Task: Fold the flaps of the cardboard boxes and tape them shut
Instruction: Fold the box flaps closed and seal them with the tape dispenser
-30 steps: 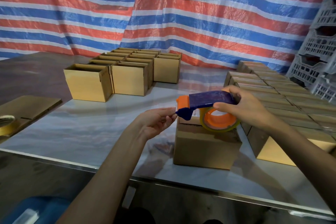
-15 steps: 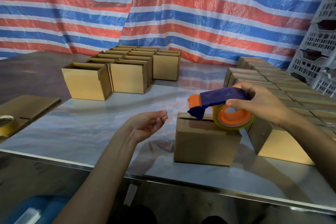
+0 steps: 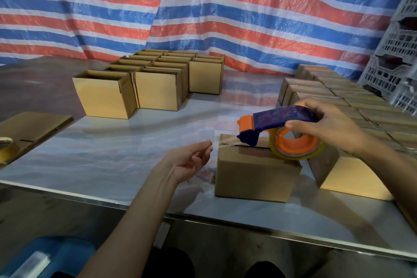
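My left hand (image 3: 189,162) has let go of the tape end and hangs open, while my right hand (image 3: 327,126), gripping the dispenser (image 3: 282,117), has begun taping the box (image 3: 255,176) seam.

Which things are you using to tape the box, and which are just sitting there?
For the job: tape dispenser, gripped by the right hand; the box under it; the left hand, open beside it; open boxes waiting.
Just sitting: closed boxes, flat cardboard, spare tape roll, grey crates.
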